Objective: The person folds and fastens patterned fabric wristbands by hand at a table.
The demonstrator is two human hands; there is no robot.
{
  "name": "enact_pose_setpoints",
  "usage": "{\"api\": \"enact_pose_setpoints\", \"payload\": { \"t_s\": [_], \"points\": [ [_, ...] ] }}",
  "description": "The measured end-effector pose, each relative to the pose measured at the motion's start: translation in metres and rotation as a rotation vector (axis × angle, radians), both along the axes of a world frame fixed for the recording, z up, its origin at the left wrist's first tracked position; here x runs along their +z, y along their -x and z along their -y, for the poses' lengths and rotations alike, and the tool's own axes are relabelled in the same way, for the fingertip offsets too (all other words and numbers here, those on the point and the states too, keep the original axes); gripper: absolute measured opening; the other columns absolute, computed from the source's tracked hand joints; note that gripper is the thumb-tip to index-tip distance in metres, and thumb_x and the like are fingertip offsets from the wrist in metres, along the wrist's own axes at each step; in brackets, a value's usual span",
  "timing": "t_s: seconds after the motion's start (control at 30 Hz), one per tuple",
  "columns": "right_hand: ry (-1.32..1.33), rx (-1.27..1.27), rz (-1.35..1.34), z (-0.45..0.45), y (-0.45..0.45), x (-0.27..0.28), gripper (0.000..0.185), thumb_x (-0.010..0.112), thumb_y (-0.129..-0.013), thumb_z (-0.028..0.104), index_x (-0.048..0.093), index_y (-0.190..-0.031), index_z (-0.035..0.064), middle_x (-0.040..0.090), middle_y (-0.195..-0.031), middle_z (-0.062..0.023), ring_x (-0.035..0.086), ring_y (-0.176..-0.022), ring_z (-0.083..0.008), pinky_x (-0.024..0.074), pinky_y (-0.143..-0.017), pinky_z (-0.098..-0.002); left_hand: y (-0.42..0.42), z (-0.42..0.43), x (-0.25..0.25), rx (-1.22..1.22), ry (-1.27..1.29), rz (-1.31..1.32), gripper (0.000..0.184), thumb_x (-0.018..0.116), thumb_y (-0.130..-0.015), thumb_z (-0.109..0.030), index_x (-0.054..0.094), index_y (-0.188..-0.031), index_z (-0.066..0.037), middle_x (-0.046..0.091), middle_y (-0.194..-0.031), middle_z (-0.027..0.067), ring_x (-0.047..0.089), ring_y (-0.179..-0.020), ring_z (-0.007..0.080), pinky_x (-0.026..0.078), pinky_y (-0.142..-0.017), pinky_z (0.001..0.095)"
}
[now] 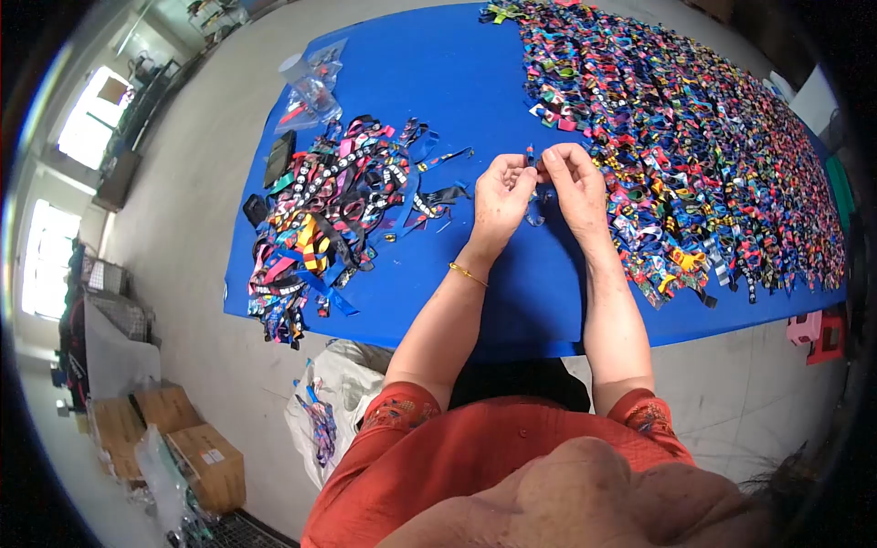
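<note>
My left hand (499, 203) and my right hand (579, 190) meet over the middle of the blue table. Between them is a short, dark blue patterned ribbon strip (533, 217), its lower end hanging in a curve below my fingers. Thumb and fingers of both hands are pinched on it; the exact grip is partly hidden. Left of my hands lies a loose heap of printed ribbon strips (343, 187) in many colours. To the right, rows of small looped ribbons (694, 155) cover much of the table.
The blue table (429, 55) has its near edge just in front of me. A clear plastic bag (315, 87) and a black phone-like object (280, 157) lie by the heap. Below stands a white sack (352, 374); cardboard boxes (206, 461) are at lower left, a red stool (827, 336) at right.
</note>
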State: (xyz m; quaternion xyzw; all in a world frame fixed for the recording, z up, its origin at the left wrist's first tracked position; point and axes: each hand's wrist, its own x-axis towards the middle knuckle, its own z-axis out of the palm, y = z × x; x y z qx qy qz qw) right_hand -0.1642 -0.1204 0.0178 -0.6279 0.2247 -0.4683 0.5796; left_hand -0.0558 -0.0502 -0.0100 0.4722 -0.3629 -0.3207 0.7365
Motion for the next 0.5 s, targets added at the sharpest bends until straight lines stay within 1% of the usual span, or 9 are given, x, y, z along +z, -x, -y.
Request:
{"api": "enact_pose_setpoints", "payload": {
  "t_s": [0.03,0.13,0.23,0.27,0.37,0.4,0.5],
  "points": [
    [0.003,0.013,-0.016,0.0003,0.0010,0.0005,0.014,0.066,-0.099,0.019,0.065,-0.096,0.0046,0.065,-0.085,0.0016,0.059,-0.077,-0.0052,0.0478,-0.068,-0.0220,-0.0022,-0.0001,-0.0009,0.003,-0.021,-0.008,0.017,0.066,-0.096,-0.008,0.061,-0.110,0.000,0.066,-0.092,0.0024,0.063,-0.084,0.0084,0.051,-0.077,0.0230],
    [0.246,-0.189,-0.192,0.0021,0.0035,0.0002,0.015,0.069,-0.094,0.016,0.066,-0.101,0.0033,0.068,-0.092,-0.0035,0.064,-0.087,-0.0114,0.0508,-0.077,-0.0269,-0.0052,-0.0021,-0.0016,-0.006,-0.069,-0.016,0.013,0.064,-0.097,-0.008,0.060,-0.107,0.000,0.067,-0.090,0.0031,0.064,-0.083,0.0096,0.051,-0.076,0.0234],
    [0.447,-0.294,-0.242,0.0047,0.0046,0.0052,0.023,0.071,-0.090,0.014,0.067,-0.109,0.0023,0.070,-0.101,-0.0087,0.066,-0.096,-0.0189,0.0509,-0.086,-0.0320,-0.0055,-0.0038,-0.0006,-0.029,-0.068,0.000,0.011,0.063,-0.097,-0.008,0.060,-0.105,-0.001,0.067,-0.089,0.0036,0.064,-0.081,0.0097,0.051,-0.075,0.0238],
    [0.380,-0.233,-0.212,0.0077,0.0039,0.0010,0.025,0.071,-0.090,0.015,0.068,-0.111,0.0019,0.071,-0.104,-0.0109,0.067,-0.098,-0.0235,0.0502,-0.089,-0.0337,-0.0047,-0.0033,-0.0001,-0.034,-0.059,-0.002,0.011,0.063,-0.097,-0.008,0.060,-0.104,-0.001,0.067,-0.088,0.0037,0.064,-0.081,0.0097,0.051,-0.074,0.0240],
    [0.309,-0.120,-0.342,0.0060,0.0089,0.0040,0.021,0.070,-0.090,0.016,0.071,-0.106,0.0026,0.072,-0.104,-0.0100,0.067,-0.098,-0.0216,0.0502,-0.088,-0.0330,-0.0049,-0.0029,0.0004,-0.032,-0.057,0.001,0.010,0.062,-0.097,-0.008,0.060,-0.104,-0.001,0.067,-0.087,0.0040,0.064,-0.078,0.0095,0.052,-0.073,0.0247],
    [0.308,-0.126,-0.347,0.0050,0.0082,0.0039,0.017,0.070,-0.090,0.016,0.071,-0.101,0.0025,0.072,-0.101,-0.0092,0.067,-0.097,-0.0194,0.0501,-0.088,-0.0320,-0.0051,-0.0030,0.0011,-0.029,-0.060,0.004,0.010,0.062,-0.097,-0.008,0.060,-0.104,-0.001,0.067,-0.087,0.0041,0.064,-0.077,0.0094,0.052,-0.072,0.0249],
    [0.256,-0.109,-0.324,0.0065,0.0078,0.0012,0.016,0.070,-0.089,0.015,0.071,-0.099,0.0022,0.071,-0.097,-0.0081,0.065,-0.092,-0.0175,0.0498,-0.085,-0.0310,-0.0056,-0.0040,0.0021,-0.046,-0.062,-0.004,0.009,0.061,-0.097,-0.007,0.060,-0.104,-0.001,0.067,-0.087,0.0046,0.064,-0.075,0.0092,0.052,-0.071,0.0250]
  ]
}}
